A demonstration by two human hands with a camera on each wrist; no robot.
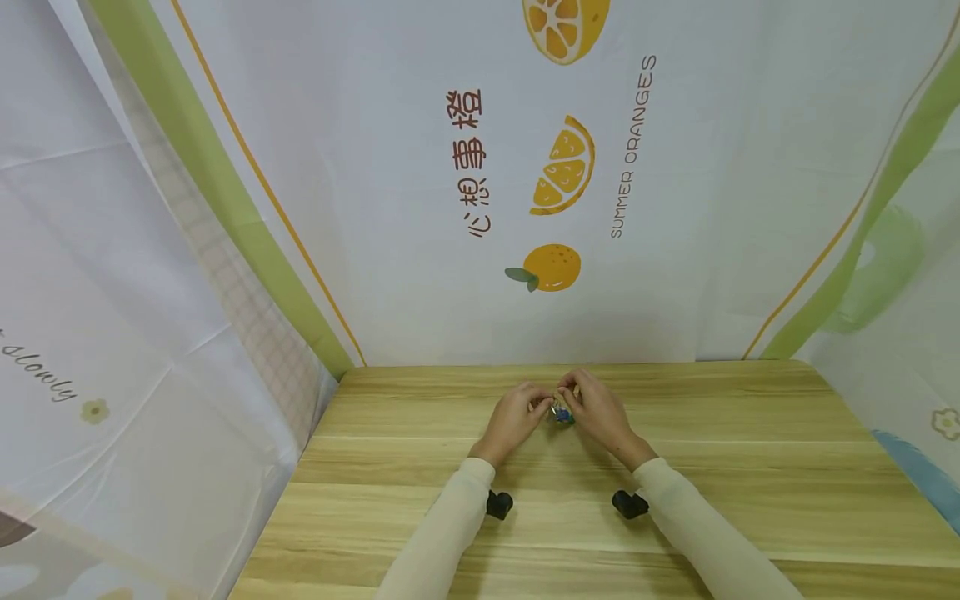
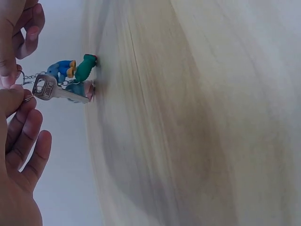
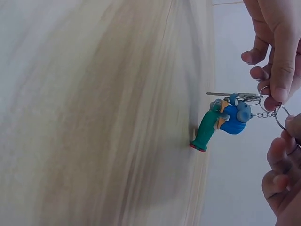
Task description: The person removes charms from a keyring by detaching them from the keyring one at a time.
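Observation:
Between both hands hangs a keychain with small figures [image 1: 564, 415], close over the tabletop. My left hand [image 1: 516, 418] pinches a thin ring beside the head of a silver key [image 2: 46, 88]; the key points down. Opposite it, my right hand [image 1: 598, 410] pinches the larger metal split ring [image 3: 278, 123] between thumb and fingers. From that ring, short chains lead to a blue figure [image 3: 233, 120] and a green figure [image 3: 205, 131] with a red end. A greyish-blue figure [image 2: 75, 90] is partly hidden behind the key in the left wrist view.
The wood-grain table [image 1: 555, 542] runs up to a white cloth backdrop [image 1: 390, 208] printed with oranges. Cloth also hangs at the left and right sides. A black wrist mount [image 1: 498, 504] sits at the left sleeve, another black mount [image 1: 628, 504] at the right.

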